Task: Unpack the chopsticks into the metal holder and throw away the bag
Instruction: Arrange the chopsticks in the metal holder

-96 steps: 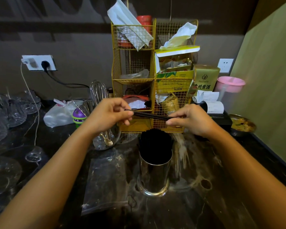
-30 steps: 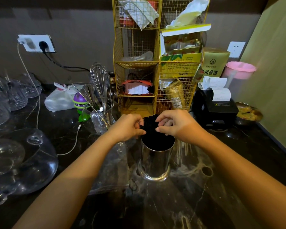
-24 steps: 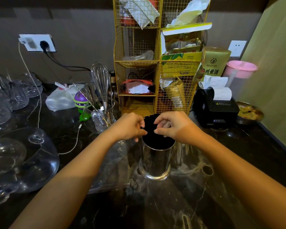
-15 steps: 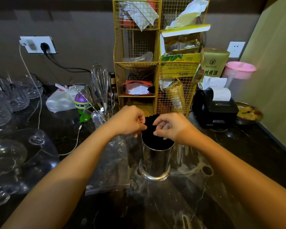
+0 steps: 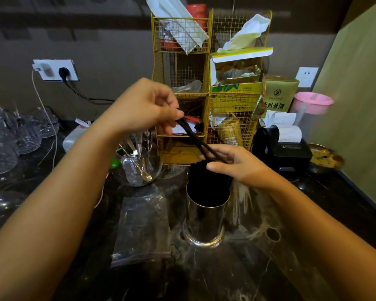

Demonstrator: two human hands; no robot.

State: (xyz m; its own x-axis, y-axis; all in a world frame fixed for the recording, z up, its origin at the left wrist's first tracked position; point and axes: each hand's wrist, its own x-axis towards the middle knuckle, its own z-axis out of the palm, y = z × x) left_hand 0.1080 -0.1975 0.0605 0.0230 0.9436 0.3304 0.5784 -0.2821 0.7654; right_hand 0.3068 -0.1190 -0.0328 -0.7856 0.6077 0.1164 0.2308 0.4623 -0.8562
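Left hand: my left hand (image 5: 147,108) is raised above the bench, in front of the yellow wire rack (image 5: 206,90) – its grip is pinched shut on the upper end of a pair of black chopsticks (image 5: 197,140).
Right hand: my right hand (image 5: 234,165) sits lower, just over the holder's mouth, fingers closed round the lower end of the same pair.
Held pair: it slants down from upper left to lower right, between my two hands; I cannot tell whether its tips touch the bundle below.
Metal holder: the shiny metal holder (image 5: 205,222) stands upright on the dark marble bench (image 5: 258,268), near the middle of my view.
Chopsticks in holder: a dense bundle of black chopsticks (image 5: 206,179) stands in it, ends rising above the rim, just under my right hand.
Bag: the clear plastic bag (image 5: 140,227) lies flat on the bench – just left of the holder, apart from both hands.
Behind the bag: a glass jar (image 5: 140,166) with spoons and a whisk stands further back.
Right side: a black receipt printer (image 5: 280,148) with a paper curl sits beside the rack.
Left side: clear glassware (image 5: 11,140) crowds the bench edge.
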